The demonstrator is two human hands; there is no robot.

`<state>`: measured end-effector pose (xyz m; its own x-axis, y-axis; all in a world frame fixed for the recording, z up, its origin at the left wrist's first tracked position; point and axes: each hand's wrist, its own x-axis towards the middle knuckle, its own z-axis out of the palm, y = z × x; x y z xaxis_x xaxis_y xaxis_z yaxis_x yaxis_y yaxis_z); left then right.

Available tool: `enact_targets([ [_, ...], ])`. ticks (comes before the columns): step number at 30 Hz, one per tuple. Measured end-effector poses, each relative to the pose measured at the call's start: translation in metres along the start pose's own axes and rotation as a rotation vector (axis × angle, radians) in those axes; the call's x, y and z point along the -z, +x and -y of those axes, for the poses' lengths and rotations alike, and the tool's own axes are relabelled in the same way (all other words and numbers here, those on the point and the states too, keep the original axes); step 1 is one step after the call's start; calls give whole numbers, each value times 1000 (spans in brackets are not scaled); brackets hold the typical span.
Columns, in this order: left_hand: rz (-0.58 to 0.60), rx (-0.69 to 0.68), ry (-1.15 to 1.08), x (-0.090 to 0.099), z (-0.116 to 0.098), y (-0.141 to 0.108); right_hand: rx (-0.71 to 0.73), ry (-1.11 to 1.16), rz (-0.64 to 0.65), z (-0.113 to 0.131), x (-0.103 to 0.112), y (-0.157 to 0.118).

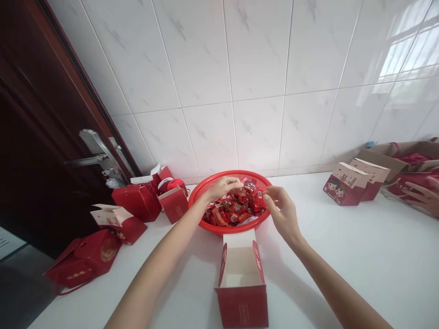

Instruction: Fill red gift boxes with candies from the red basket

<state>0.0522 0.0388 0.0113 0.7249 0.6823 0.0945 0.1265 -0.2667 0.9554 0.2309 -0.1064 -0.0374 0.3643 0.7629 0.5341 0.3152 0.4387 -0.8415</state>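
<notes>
A red plastic basket [195,196] against the tiled wall holds many wrapped sweets [233,212], mostly red. Over its left side, my left hand [226,186] has its fingers pinched together above the sweets; what they hold, if anything, is too small to name. My right hand [281,208] is at the basket's right rim, thumb and fingertips curled close to a red packet with a white label [259,199]; whether they grip it cannot be told. In front of the basket stands an open red box [243,308] with a pale inside, its flaps raised.
Several red boxes [137,201] line the left side by the dark door [41,114]. At the right stand two red and cream boxes [346,185]. Beyond them is a larger carton [380,161], with another person's hand [425,196] beside it.
</notes>
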Motion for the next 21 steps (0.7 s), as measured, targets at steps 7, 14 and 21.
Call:
enact_targets([
  [7,80,9,-122,-5,5,-9,81,-98,125,-9,-36,28],
  [14,49,-2,-159,-2,6,-8,-4,-160,185,-18,-45,39],
  [21,-76,-26,-58,-1,7,-4,-203,233,267,-10,-37,47],
])
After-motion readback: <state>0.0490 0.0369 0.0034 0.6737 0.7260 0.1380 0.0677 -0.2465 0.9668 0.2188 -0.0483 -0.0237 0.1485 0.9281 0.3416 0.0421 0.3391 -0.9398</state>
